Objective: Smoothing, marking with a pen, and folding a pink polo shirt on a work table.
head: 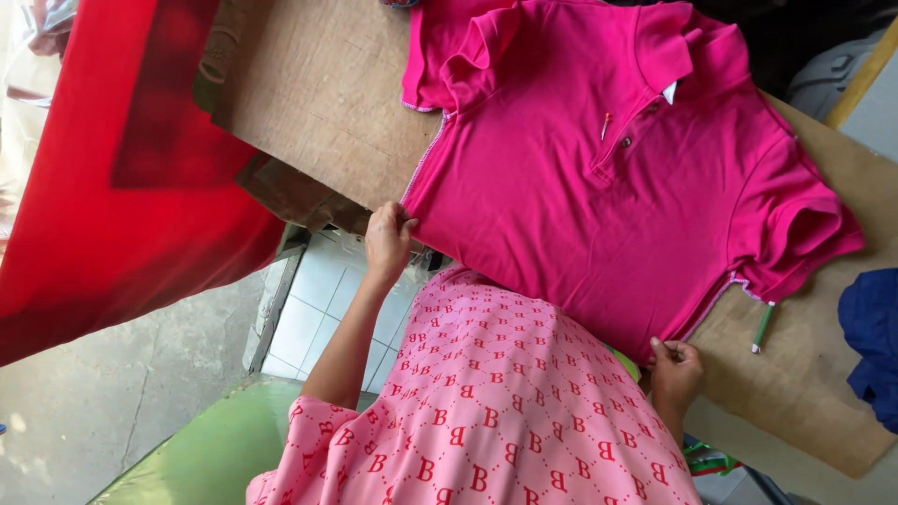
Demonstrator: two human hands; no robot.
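A magenta polo shirt [599, 187] lies flat, front up, on a brown board table [318, 93], collar away from me and hem toward me. My left hand [387, 239] pinches the hem's left corner at the table edge. My right hand [673, 370] grips the hem's right corner, fingers curled over the fabric. A small pin [606, 124] sticks in the chest beside the button placket. Both sleeves lie spread out to the sides.
A green pen [762, 327] lies on the table just right of the hem. A large red cloth [103, 178] hangs at the left. Dark blue fabric [872, 337] sits at the right edge. Below are a tiled floor [318, 309] and a green seat [215, 449].
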